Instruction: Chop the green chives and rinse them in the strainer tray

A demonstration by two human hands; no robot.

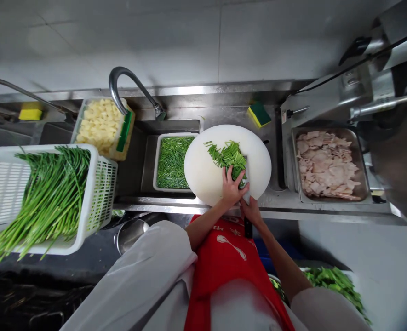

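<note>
Cut greens [232, 155] lie on the cutting board [203, 170], twelve o'clock from the left hand [233, 187], whose spread fingers touch them; at the board's five o'clock, the right hand [252, 212] clasps a knife [247, 196].

Cutting board [199, 174] sits by the tabletop [224, 113] front edge, chopped stalks [231, 156] on it, sponge [260, 114] behind its right side. Greens tub [172, 189] is left, in the sink [146, 170]; meat tray [334, 201] is off right.

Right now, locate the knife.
In the head view, the knife is just right of centre, in the right hand, by the cut greens on the white cutting board.
</note>
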